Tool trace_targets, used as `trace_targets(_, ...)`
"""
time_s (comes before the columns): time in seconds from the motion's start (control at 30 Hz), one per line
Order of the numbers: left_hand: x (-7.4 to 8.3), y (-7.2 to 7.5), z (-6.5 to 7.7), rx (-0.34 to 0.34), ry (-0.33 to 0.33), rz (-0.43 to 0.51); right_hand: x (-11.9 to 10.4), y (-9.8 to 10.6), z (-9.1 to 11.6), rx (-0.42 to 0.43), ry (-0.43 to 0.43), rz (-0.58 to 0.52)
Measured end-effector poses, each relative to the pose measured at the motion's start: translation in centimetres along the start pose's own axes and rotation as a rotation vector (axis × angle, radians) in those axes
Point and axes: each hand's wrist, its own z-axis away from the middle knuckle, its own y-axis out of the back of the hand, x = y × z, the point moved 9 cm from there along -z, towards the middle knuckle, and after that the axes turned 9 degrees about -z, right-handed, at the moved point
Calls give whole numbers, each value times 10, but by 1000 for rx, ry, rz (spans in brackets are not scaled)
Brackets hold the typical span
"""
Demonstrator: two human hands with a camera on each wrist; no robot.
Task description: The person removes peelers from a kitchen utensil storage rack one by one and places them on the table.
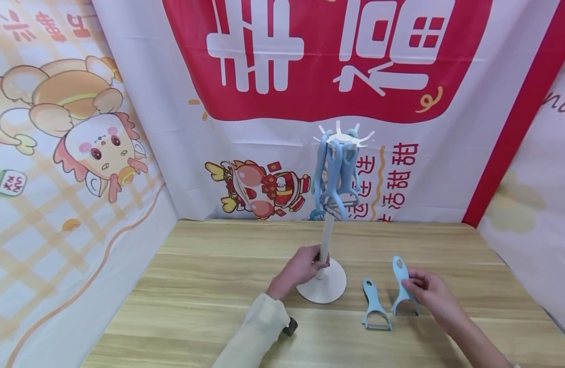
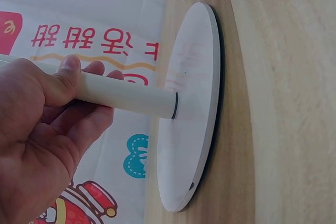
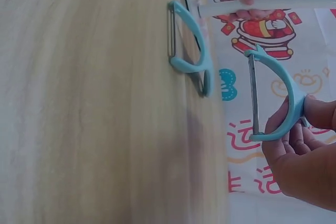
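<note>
A white stand with a round base point(image 1: 330, 291) rises from the table, and my left hand point(image 1: 306, 267) grips its pole point(image 2: 126, 94) just above the base. Several light-blue peelers point(image 1: 338, 174) hang from the hooked top of the stand. To the right of the base, my right hand point(image 1: 429, 292) pinches one more light-blue peeler point(image 1: 403, 286) between thumb and fingers; its blade end points toward the near side, and in the right wrist view it is off the table. Another peeler point(image 1: 373, 301) lies on the table between the base and my right hand.
The wood-grain table point(image 1: 208, 286) runs back to a printed cloth point(image 1: 273, 138) hanging behind it. More printed cloth point(image 1: 80, 153) hangs at the left side. A small black item point(image 1: 290, 326) shows at my left sleeve.
</note>
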Motion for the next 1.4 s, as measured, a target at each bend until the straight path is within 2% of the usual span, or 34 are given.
trace_targets(0.17,-2,-1,0,-3,14,-3,10,-1,0,-1,-15,18)
trace_targets(0.57,1,1,1,11,1,17,28,-3,-4,-20,-77,39)
trace_targets(1.13,1,0,-1,3,7,5,43,-10,-12,-81,-234,121)
trace_targets(1.4,1,0,-1,0,9,11,43,-11,-12,-83,-201,164)
